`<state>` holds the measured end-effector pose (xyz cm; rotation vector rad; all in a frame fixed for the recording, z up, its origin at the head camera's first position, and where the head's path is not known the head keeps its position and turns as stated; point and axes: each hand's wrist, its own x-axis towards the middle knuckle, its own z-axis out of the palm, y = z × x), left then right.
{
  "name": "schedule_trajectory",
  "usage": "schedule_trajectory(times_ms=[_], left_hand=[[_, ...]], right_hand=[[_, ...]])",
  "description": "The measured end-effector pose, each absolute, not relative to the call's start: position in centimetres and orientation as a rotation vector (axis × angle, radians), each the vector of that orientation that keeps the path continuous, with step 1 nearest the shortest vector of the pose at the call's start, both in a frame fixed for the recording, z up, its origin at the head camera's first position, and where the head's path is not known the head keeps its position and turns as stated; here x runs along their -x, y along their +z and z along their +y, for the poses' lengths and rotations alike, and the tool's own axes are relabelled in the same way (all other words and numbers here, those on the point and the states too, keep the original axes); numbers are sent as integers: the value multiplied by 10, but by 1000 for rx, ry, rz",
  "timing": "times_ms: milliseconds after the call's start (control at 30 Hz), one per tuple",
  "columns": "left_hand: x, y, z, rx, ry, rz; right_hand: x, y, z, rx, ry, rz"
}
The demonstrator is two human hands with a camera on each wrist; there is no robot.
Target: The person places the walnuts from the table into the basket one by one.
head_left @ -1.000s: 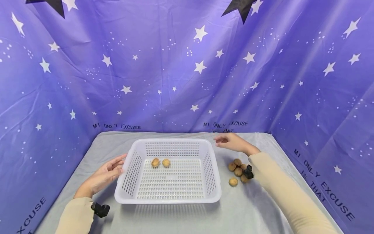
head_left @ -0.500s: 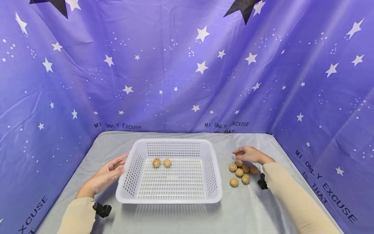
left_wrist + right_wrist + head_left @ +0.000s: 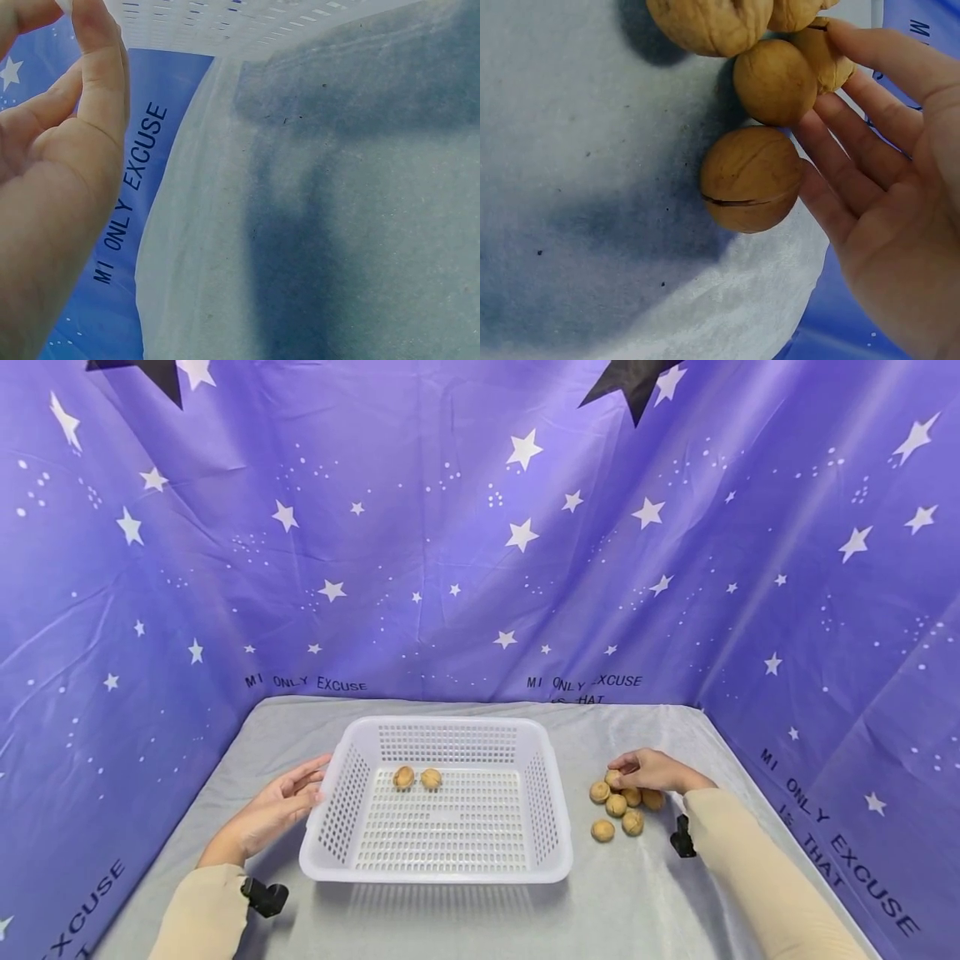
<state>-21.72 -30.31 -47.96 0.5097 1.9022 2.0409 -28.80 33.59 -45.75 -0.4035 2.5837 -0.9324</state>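
Observation:
A white plastic basket [image 3: 435,877] with slotted walls stands at the middle of the table, two walnuts [image 3: 417,778] lying on its floor toward the back left. My left hand [image 3: 262,810] holds the basket's left rim, thumb and fingertips at the edge. To the right of the basket is a heap of several walnuts [image 3: 616,806]. Over its back side my right hand [image 3: 652,771] pinches one walnut [image 3: 826,60] between thumb and fingers; in the right wrist view the little finger lies against another walnut [image 3: 751,180].
A grey cloth [image 3: 480,927] covers the table. Purple star-printed curtains [image 3: 450,552] enclose it at the back and both sides. One walnut [image 3: 602,831] sits at the front of the heap, slightly apart.
My right hand has moved from beside the basket's back right corner, rightward and down to the walnut heap, and its fingers have closed on a walnut. The left hand stays at the basket rim.

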Motion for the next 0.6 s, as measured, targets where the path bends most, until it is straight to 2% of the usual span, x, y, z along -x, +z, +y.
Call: schedule_trajectory(times_ms=[300, 600], left_hand=[[218, -482, -303, -498, 2045, 1898], [218, -480, -303, -491, 2045, 1907]], right_hand=[[289, -451, 339, 463, -987, 2595], [293, -423, 333, 538, -1014, 2663]])
